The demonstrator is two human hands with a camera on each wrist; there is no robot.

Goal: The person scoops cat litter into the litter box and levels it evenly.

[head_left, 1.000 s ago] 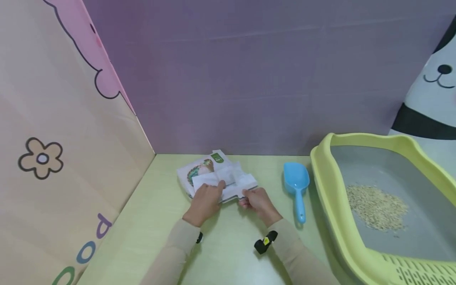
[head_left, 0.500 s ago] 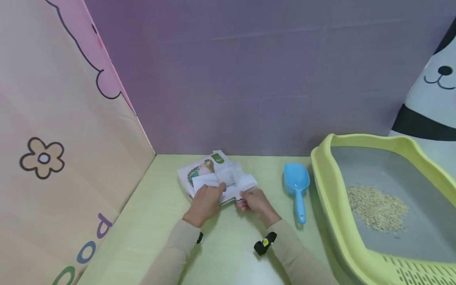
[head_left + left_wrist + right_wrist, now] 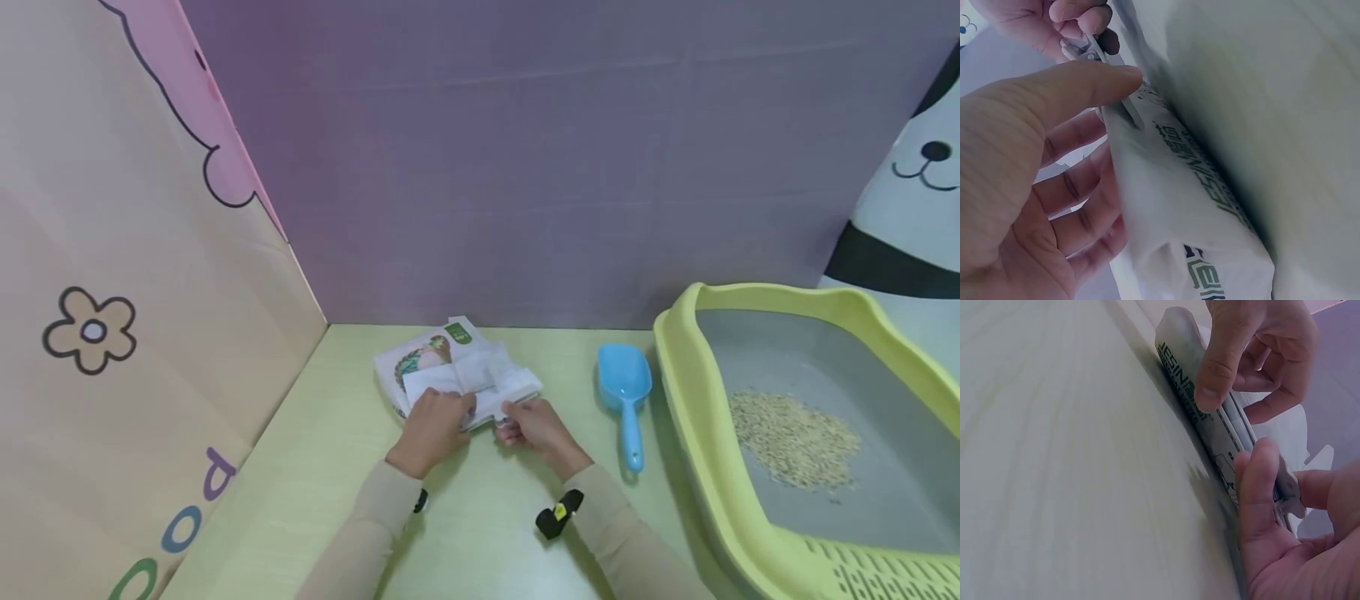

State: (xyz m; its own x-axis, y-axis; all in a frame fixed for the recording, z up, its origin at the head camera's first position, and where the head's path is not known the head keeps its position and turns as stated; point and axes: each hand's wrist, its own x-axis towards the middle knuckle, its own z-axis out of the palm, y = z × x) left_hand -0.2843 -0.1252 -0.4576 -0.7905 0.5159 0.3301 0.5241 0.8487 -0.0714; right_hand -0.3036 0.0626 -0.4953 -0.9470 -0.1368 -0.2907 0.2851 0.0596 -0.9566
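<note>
A white printed bag [image 3: 510,385] with green lettering lies folded on the table, with a picture of greenery on its far left part. My left hand [image 3: 435,423] grips its near edge, thumb on the front face and fingers over the top in the left wrist view. At the near right corner my right hand [image 3: 538,425] pinches the bag's layered edge between thumb and fingers. The right wrist view shows the stacked folds of the bag [image 3: 1179,356] running between both hands.
Right of the hands lies a blue scoop [image 3: 625,379]. Beyond it stands a yellow-rimmed litter tray [image 3: 678,367] with a grey inside and a heap of pale pellets [image 3: 795,437]. A purple backdrop [image 3: 480,167] rises behind the table, and a patterned panel [image 3: 172,250] stands at the left.
The left hand's thumb has come down from the top of the bag to its near edge. My right hand has slid slightly left along that edge. Scoop and tray stay put.
</note>
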